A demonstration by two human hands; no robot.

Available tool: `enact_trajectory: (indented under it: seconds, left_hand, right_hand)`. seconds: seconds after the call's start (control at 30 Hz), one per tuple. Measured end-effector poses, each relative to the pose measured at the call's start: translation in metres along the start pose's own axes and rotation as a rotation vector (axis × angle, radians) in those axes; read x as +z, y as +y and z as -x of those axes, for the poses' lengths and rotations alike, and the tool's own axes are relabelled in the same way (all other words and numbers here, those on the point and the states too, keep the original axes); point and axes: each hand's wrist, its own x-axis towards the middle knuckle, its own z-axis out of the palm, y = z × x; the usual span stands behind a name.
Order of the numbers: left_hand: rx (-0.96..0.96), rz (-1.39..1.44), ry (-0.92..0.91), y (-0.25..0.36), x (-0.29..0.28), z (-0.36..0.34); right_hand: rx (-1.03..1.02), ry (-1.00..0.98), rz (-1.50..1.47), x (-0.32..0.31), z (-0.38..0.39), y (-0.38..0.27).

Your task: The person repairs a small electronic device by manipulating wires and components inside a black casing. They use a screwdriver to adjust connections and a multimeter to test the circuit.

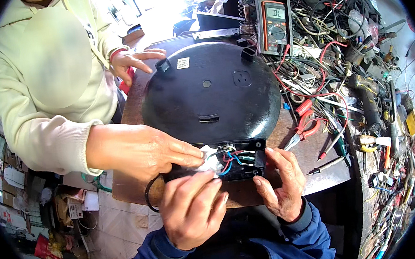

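A round black electric pan (184, 89) lies with its underside up, two stubby feet at its far edge. At its near side, an uncovered black handle box (243, 173) shows red and blue wires (229, 163). My left hand (192, 209) pinches a crumpled white tissue (211, 161) at the wires; its fingertips are partly hidden. Another person's hand (142, 150) presses the same tissue from the left. My right hand (284, 184) grips the right end of the box, thumb on the near edge and forefinger on the end.
The other person's second hand (135, 64) is beside the pan's far left foot. To the right are red-handled pliers (308, 125), red and black test probes (325, 153), a multimeter (275, 25) and heaped cables and tools. The wooden table (133, 185) ends close to my body.
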Motion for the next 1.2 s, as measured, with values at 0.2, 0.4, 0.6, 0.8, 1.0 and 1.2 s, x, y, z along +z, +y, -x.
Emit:
enact_trajectory:
  seconds: [0.2,0.4,0.6,0.8,1.0,1.2]
  left_hand:
    - [-0.252,-0.157,0.227,-0.029,-0.033,0.043]
    - [-0.597,0.154,-0.001,-0.057,-0.030,0.058]
    - [-0.655,0.434,0.113,-0.069,-0.033,0.067]
    - [-0.171,0.425,0.044,-0.049,-0.058,0.036]
    - [-0.024,0.656,-0.193,-0.004,-0.046,0.033]
    - [-0.017,0.658,-0.218,0.000,-0.024,0.039]
  right_hand:
    - [0.005,0.027,-0.012,-0.001,0.004,0.000]
    - [0.068,0.006,-0.019,0.003,0.007,0.000]
    - [0.047,0.002,-0.036,0.003,0.010,0.001]
    - [0.094,-0.011,-0.004,0.003,0.011,0.000]
    - [0.145,-0.028,-0.067,0.006,0.013,0.002]
    - [0.184,-0.033,-0.080,0.005,0.013,0.001]
